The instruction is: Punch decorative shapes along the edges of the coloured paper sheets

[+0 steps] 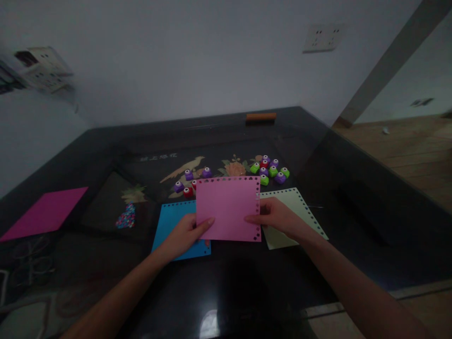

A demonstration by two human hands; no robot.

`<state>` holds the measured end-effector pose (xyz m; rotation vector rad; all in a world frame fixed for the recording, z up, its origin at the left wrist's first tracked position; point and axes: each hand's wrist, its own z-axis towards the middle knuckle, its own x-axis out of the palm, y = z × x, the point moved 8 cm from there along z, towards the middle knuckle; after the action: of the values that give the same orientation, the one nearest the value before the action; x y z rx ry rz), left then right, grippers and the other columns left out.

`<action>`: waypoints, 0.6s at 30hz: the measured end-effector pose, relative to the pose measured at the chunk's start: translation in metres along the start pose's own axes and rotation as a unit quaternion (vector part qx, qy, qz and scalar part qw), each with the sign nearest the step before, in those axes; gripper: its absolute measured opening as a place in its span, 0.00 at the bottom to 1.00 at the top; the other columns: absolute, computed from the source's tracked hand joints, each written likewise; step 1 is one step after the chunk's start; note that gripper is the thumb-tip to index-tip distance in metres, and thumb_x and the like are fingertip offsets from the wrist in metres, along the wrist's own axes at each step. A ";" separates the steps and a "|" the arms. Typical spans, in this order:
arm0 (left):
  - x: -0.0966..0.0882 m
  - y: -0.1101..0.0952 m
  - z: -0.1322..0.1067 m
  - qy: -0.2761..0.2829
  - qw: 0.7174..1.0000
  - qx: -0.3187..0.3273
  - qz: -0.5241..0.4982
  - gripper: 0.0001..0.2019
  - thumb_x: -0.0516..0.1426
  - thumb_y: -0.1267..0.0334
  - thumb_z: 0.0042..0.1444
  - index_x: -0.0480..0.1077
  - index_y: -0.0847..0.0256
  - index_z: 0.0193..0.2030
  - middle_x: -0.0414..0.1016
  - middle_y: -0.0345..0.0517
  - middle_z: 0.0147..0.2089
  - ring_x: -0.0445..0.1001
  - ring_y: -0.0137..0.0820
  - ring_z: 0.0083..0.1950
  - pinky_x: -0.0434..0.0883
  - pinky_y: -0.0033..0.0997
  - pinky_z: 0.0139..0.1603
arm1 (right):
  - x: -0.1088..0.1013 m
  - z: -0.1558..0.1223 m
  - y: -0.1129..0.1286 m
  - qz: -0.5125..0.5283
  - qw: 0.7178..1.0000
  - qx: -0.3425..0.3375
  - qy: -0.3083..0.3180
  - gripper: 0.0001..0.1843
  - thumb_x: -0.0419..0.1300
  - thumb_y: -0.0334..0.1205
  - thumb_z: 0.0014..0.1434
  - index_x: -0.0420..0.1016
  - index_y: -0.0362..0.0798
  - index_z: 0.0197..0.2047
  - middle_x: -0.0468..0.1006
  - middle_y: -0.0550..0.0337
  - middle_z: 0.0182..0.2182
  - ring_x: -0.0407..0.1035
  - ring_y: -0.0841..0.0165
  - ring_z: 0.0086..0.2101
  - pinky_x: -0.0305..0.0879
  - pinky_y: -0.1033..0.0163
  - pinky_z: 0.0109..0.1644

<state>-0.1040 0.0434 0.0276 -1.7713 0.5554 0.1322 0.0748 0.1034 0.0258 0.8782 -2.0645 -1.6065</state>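
Observation:
A pink sheet of paper (229, 207) is held up over the dark table, with small shapes punched along its top and right edges. My left hand (187, 235) pinches its lower left side, thumb on the front. At the right side my right hand (271, 216) grips it between thumb and fingers. Partly behind it on the left lies a blue sheet (169, 223) with punched edges. On the right, a pale green sheet (293, 207), also punched along its edges, lies partly under my right hand and forearm.
Several small purple, green and red craft punches (273, 171) stand behind the paper, on both sides. A magenta sheet (45, 212) and a pile of colourful confetti (126, 216) lie at the left. A brown roll (261, 117) rests near the wall.

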 end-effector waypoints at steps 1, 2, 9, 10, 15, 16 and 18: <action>0.002 -0.001 -0.001 0.006 1.000 -0.002 0.001 0.23 0.49 0.44 0.57 0.66 0.60 0.21 0.68 0.40 0.18 0.62 0.27 0.20 0.58 0.26 0.22 | -0.001 0.000 -0.001 -0.006 1.000 0.006 -0.001 0.11 0.67 0.45 0.49 0.77 0.45 0.30 0.74 0.62 0.22 0.63 0.74 0.22 0.55 0.68 0.25; 0.003 -0.002 -0.001 0.009 1.000 -0.005 -0.001 0.23 0.50 0.44 0.57 0.67 0.60 0.22 0.68 0.40 0.18 0.63 0.27 0.21 0.59 0.26 0.23 | -0.001 0.000 -0.002 -0.013 1.000 0.012 -0.001 0.11 0.67 0.45 0.48 0.77 0.45 0.30 0.74 0.62 0.22 0.63 0.74 0.22 0.55 0.67 0.25; -0.002 -0.007 0.000 -0.009 0.999 0.016 0.038 0.20 0.50 0.48 0.59 0.68 0.60 0.25 0.69 0.39 0.23 0.65 0.29 0.26 0.62 0.27 0.27 | -0.008 0.004 -0.011 -0.078 0.996 0.032 -0.004 0.11 0.67 0.44 0.48 0.75 0.44 0.25 0.70 0.64 0.18 0.59 0.74 0.19 0.54 0.67 0.24; -0.007 -0.009 0.000 -0.023 0.998 0.029 0.055 0.19 0.50 0.49 0.59 0.68 0.60 0.26 0.69 0.39 0.24 0.65 0.29 0.27 0.61 0.27 0.28 | -0.009 0.004 -0.011 -0.078 0.996 0.033 -0.008 0.11 0.67 0.44 0.48 0.75 0.44 0.25 0.70 0.64 0.18 0.59 0.74 0.19 0.54 0.67 0.24; -0.027 -0.018 0.003 -0.074 0.990 0.069 0.098 0.19 0.47 0.51 0.61 0.71 0.61 0.32 0.72 0.40 0.30 0.68 0.32 0.33 0.64 0.29 0.35 | -0.014 0.003 -0.007 -0.079 0.996 0.040 -0.030 0.09 0.66 0.42 0.48 0.77 0.43 0.27 0.75 0.60 0.22 0.64 0.72 0.22 0.57 0.66 0.25; -0.032 -0.018 0.004 -0.083 0.988 0.072 0.104 0.19 0.47 0.51 0.62 0.71 0.61 0.32 0.73 0.41 0.31 0.69 0.33 0.35 0.65 0.30 0.36 | -0.016 0.003 -0.006 -0.084 0.995 0.040 -0.036 0.09 0.66 0.42 0.49 0.77 0.44 0.27 0.76 0.59 0.22 0.65 0.72 0.22 0.58 0.66 0.26; -0.040 -0.020 0.008 -0.104 0.984 0.080 0.117 0.19 0.46 0.52 0.62 0.72 0.61 0.33 0.76 0.43 0.33 0.72 0.35 0.37 0.67 0.32 0.40 | -0.019 0.002 -0.003 -0.091 0.994 0.034 -0.052 0.09 0.66 0.42 0.48 0.77 0.44 0.26 0.76 0.59 0.21 0.65 0.71 0.22 0.58 0.66 0.25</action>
<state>-0.1290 0.0658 0.0578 -1.5114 0.6038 0.4205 0.0882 0.1175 0.0241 1.0546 -2.1759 -1.7157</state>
